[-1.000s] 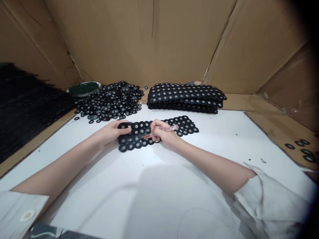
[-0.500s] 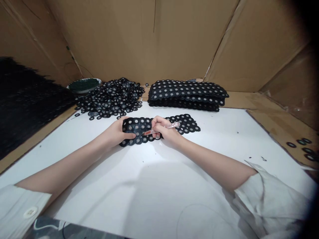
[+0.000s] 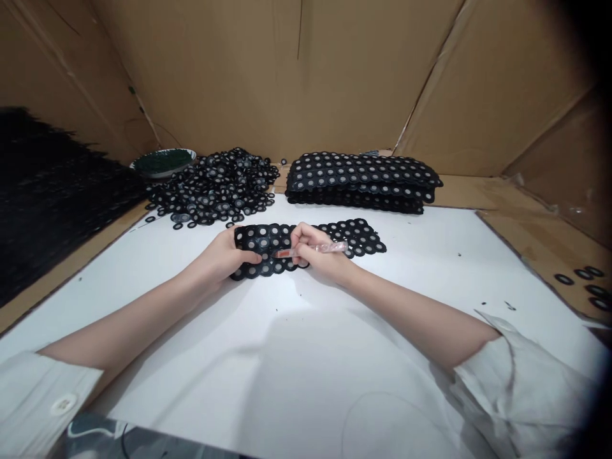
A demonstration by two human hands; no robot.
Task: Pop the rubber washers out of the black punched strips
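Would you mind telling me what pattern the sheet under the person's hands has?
In the head view, the sheet is black, covered in rows of round rings with pale grey centres.

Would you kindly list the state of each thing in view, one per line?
Left hand: gripping the sheet's left end.
Right hand: closed on a clear tool.
Clear tool: held low over the sheet, red tip leftward.
Ring sheet: flat on the white table.
Sheet stack: piled neatly.
Loose rings: heaped.
Green dish: upright, behind the heap.
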